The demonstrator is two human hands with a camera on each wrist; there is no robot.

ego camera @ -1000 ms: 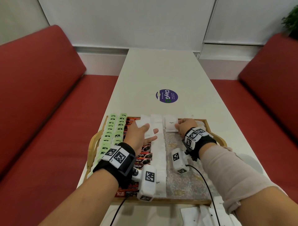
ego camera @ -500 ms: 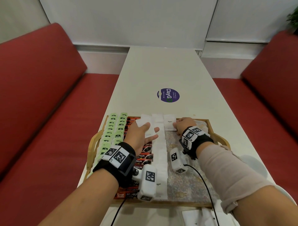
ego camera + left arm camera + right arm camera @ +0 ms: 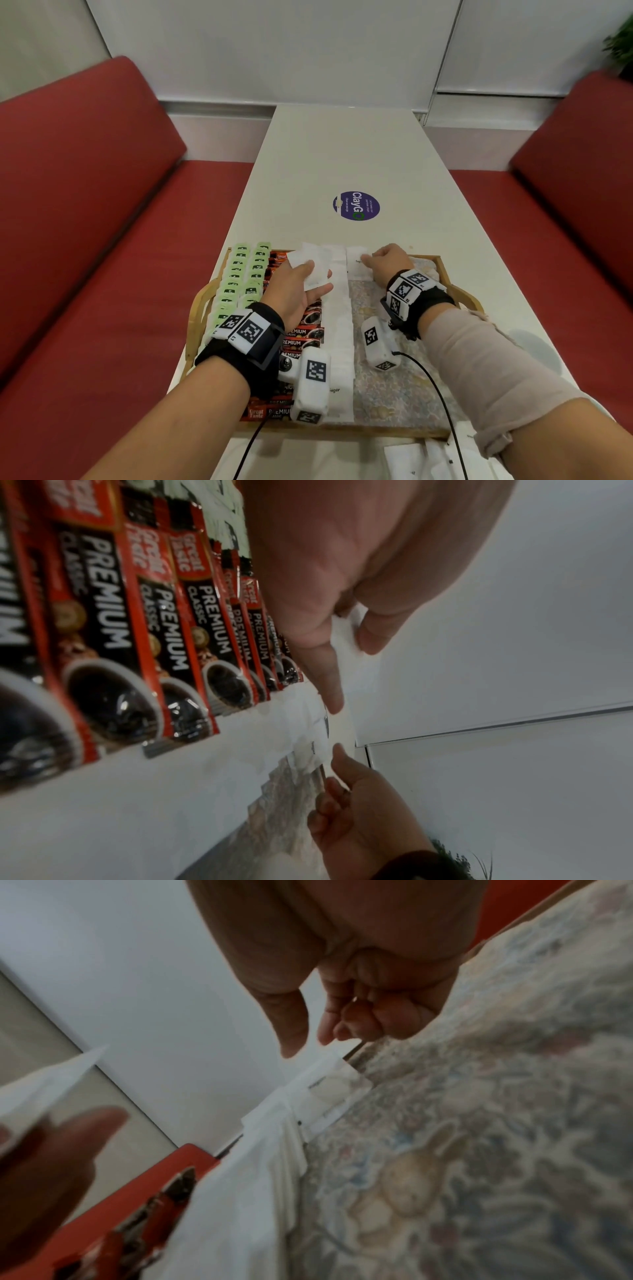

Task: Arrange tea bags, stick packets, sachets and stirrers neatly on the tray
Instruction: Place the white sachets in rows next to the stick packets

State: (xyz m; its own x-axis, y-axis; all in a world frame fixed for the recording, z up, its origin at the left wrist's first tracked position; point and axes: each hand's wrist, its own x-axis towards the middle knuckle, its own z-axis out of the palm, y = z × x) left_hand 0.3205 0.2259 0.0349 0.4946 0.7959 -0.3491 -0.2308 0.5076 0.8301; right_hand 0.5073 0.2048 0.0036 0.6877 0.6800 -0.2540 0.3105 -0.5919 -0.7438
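Observation:
A wooden tray [image 3: 342,433] holds two columns of green tea bags [image 3: 239,274], a column of red-black coffee stick packets [image 3: 301,339] and a column of white sugar sachets [image 3: 339,329]. My left hand [image 3: 315,277] hovers over the sticks and grips a few white sachets [image 3: 313,262] between thumb and fingers, seen edge-on in the left wrist view [image 3: 344,631]. My right hand [image 3: 371,258] is at the tray's far end, its fingertips on a single sachet [image 3: 356,270] that lies flat beside the white column. In the right wrist view nothing sits between thumb and fingers [image 3: 308,1042].
The tray's floral liner [image 3: 479,1123] is bare on the right half. Loose white sachets [image 3: 407,459] lie on the table in front of the tray. A purple round sticker [image 3: 356,205] marks the table beyond. Red benches [image 3: 85,205] flank both sides.
My right hand has edged slightly left on the far sachet. My left hand has stayed in place with its sachets.

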